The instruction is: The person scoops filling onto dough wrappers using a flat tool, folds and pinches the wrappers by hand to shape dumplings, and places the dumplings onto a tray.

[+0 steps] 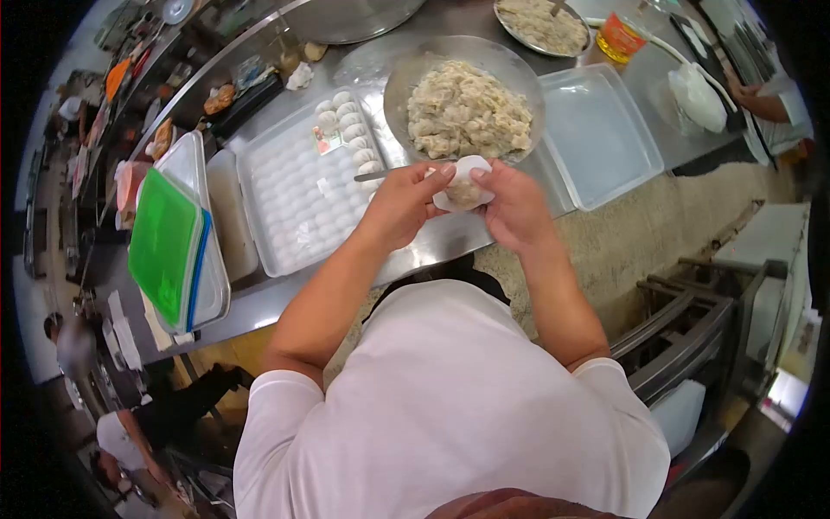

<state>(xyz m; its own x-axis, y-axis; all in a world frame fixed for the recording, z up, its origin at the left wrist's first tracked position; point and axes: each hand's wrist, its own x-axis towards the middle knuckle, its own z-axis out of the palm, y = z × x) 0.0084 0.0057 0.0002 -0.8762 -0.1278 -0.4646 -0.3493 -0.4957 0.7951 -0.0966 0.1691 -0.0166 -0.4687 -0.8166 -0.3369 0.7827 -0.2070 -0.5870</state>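
Note:
Between my two hands, near the table's front edge, is a round white dumpling wrapper (474,163) with a lump of pale filling (464,192) on it. My left hand (405,203) pinches the wrapper's left side and also grips a thin flat metal spatula (372,176), whose blade sticks out to the left. My right hand (517,203) is closed on the wrapper's right side, thumb on top. Just beyond the hands stands a wide metal bowl (398,95) heaped with chunky pale filling (467,108). To the left, a plastic tray (259,221) holds rows of white dumplings (316,195).
A translucent plastic tray (601,134) lies right of the bowl. Behind are a smaller filling bowl (545,26) and a yellow-liquid container (620,39). Green-lidded containers (169,246) stand at the left. A metal rack (692,320) is at right. Other people work at both sides.

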